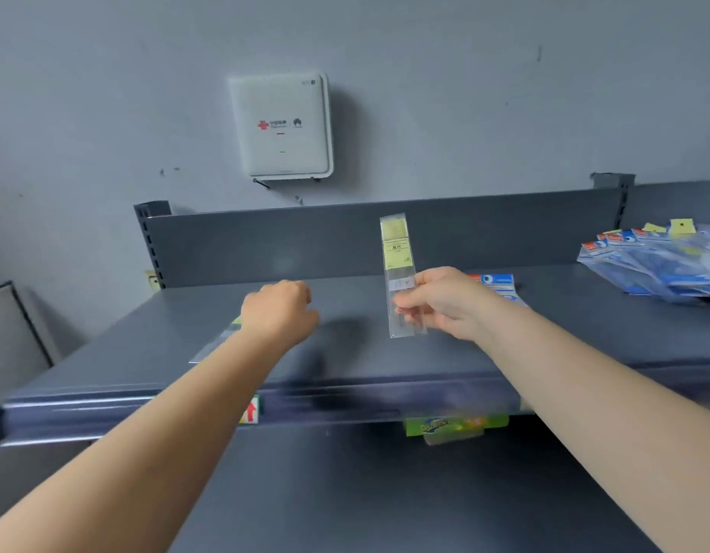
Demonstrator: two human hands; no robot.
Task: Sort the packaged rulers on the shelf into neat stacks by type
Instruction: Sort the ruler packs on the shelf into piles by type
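Note:
My right hand (445, 301) pinches a clear ruler packet with a yellow label (399, 257), held upright above the dark grey shelf (345, 353). My left hand (279, 311) hovers over the shelf with its fingers curled under, holding nothing that I can see. Just under my left wrist lies another clear ruler packet (216, 341), partly hidden by my arm. A blue-and-white packaged ruler (497, 283) lies flat behind my right hand. A heap of several blue packets (656, 261) sits at the shelf's right end.
The shelf has a raised back panel (305, 241) and a front price rail (106, 417) with a red-arrow tag (250, 411). A white box (281, 125) is fixed on the wall above. Green-labelled goods (453, 427) hang below the shelf.

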